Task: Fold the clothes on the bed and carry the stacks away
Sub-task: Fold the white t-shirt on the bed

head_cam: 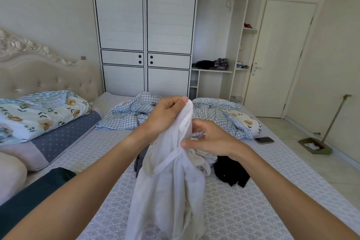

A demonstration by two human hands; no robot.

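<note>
Two hands above bed (243,210), left hand (165,115) and right hand (210,138) pinching white garment (171,191)

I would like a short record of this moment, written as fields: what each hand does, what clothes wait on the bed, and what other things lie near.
left hand: pinches the top edge of the white garment
right hand: pinches the same garment lower down
garment state: held up, unfolded, hanging over the bed
clothes waiting: black garment, pale crumpled garment
bedding: checked quilt, bunched
nearby: phone on the bed, dustpan on the floor
</note>
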